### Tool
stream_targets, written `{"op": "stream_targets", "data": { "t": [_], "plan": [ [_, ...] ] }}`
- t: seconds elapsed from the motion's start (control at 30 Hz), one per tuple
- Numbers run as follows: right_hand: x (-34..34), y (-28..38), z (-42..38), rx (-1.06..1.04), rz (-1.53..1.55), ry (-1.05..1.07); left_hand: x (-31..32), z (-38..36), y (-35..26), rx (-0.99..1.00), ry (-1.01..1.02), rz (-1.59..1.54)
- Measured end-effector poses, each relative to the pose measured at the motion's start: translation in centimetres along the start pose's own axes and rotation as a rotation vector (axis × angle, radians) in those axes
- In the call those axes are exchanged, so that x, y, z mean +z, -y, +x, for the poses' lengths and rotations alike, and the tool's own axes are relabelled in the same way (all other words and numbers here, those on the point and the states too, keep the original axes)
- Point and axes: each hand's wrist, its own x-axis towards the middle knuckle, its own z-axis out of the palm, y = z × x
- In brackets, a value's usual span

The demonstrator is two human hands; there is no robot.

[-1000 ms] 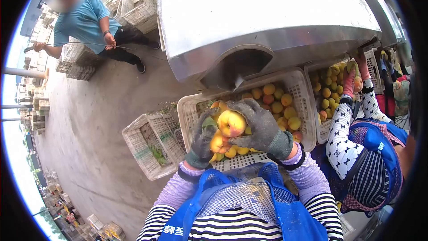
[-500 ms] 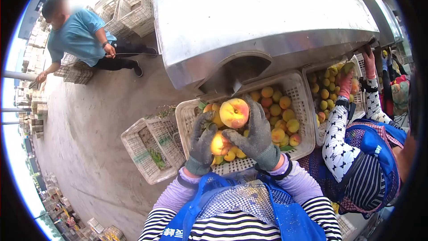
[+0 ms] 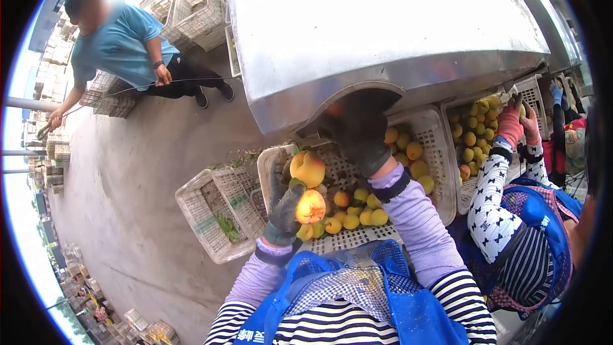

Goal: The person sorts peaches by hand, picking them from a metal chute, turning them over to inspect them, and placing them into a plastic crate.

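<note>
My left hand (image 3: 283,207), in a dark dirty glove, is curled round a bright yellow-red peach (image 3: 310,206) over the crate's left side. A second peach (image 3: 308,168) rests just above it, against the fingers of the same hand. My right hand (image 3: 363,137), gloved too, reaches into the dark opening (image 3: 377,97) of the metal machine. Its fingers are lost in shadow and blur; a dim orange patch shows near them. Beneath both hands stands a white plastic crate (image 3: 440,153) holding many yellow and red peaches (image 3: 378,217).
A metal machine (image 3: 383,19) fills the space ahead. At left, a tilted crate (image 3: 211,217) holds some leaves. To the right, a co-worker's pink-gloved hands (image 3: 511,124) are over another peach crate (image 3: 469,179). A person in a blue shirt (image 3: 121,45) holds a thin cord.
My right hand has moved away from my left, forward into the machine's opening, and the large peach it held is no longer clearly visible. My left hand stays by its peaches.
</note>
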Motion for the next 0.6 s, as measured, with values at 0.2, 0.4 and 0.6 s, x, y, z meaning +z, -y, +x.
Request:
{"op": "stream_targets", "data": {
  "t": [0.2,0.4,0.6],
  "plan": [
    [-7.1,4.3,-5.1,0.162,0.503,0.335,0.1,0.1,0.1,0.209,0.099,0.097],
    [-8.1,6.6,-7.2,0.286,0.525,0.267,2.1,-0.8,4.4,0.567,0.034,0.665],
    [-4.4,4.3,-4.3,0.328,0.343,0.001,3.9,-0.2,2.3,0.459,0.041,0.691]
  ]
}}
